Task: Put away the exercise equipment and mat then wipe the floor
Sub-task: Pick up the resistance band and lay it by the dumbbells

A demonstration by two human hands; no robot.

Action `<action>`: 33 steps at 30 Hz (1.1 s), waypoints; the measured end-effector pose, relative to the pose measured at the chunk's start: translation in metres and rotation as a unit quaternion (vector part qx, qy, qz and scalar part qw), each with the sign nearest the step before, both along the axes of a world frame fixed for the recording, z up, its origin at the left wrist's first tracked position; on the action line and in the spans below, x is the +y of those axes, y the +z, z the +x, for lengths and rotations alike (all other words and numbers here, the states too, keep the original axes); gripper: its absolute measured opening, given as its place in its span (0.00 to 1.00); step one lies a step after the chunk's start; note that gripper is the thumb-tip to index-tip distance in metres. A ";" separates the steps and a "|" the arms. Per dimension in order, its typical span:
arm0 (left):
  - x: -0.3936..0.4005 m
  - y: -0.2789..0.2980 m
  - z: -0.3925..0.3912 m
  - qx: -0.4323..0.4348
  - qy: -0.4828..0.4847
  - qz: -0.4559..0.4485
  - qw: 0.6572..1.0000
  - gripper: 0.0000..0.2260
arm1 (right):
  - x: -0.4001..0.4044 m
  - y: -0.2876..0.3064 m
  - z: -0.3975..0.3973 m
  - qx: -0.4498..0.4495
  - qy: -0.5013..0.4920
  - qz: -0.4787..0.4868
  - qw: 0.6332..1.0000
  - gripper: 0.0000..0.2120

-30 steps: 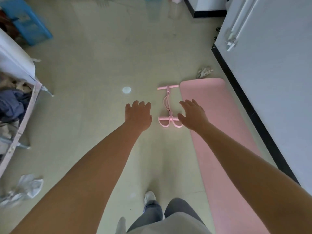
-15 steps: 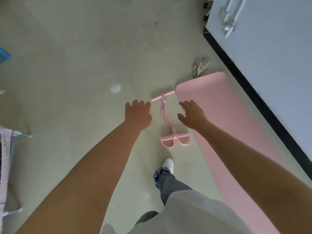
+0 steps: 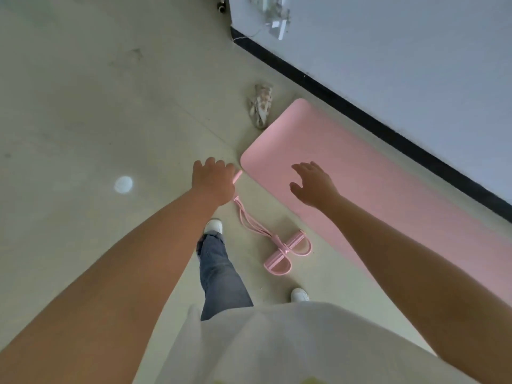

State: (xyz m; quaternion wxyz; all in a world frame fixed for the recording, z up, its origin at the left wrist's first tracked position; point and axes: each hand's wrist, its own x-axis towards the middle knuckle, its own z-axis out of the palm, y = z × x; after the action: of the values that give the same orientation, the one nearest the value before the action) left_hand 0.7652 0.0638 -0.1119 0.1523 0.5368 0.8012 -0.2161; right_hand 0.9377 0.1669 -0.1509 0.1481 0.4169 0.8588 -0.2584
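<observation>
A pink pedal resistance band (image 3: 273,241) lies on the pale floor beside a long pink exercise mat (image 3: 368,184) that runs along the wall. My left hand (image 3: 212,180) hovers over the band's handle bar, hiding most of it, fingers relaxed and holding nothing. Above the mat's near corner my right hand (image 3: 313,182) is held out with fingers spread and empty. The band's foot loops lie in plain sight between my feet and the mat.
A crumpled rag (image 3: 261,108) lies on the floor just past the mat's end. The grey wall with a black skirting (image 3: 360,117) borders the mat on the right. A bright light spot (image 3: 123,184) marks the floor at left. My feet stand near the band.
I have stepped forward and turned, so the band and mat now lie closer and slanted. My left hand has come over the band's handle bar; my right hand has come over the mat.
</observation>
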 end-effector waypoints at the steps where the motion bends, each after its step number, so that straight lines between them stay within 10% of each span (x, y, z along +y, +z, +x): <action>1: 0.016 -0.007 -0.016 -0.001 -0.033 -0.007 0.999 0.15 | 0.010 -0.007 -0.010 -0.006 -0.039 -0.007 0.999 0.24; 16: 0.150 -0.175 -0.107 -0.037 -0.339 -0.199 0.919 0.14 | -0.009 -0.134 -0.082 -0.066 -0.448 -0.214 0.866 0.23; 33: 0.111 -0.592 -0.113 -0.010 -0.291 -0.261 0.920 0.17 | -0.046 -0.537 -0.064 -0.227 -0.394 -0.278 0.846 0.20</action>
State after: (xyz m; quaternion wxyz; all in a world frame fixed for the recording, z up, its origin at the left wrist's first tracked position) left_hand 0.6522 0.1746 -0.7035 0.2252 0.6893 0.5234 -0.4474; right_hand 0.8734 0.1214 -0.6877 0.3343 0.7084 0.4570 -0.4215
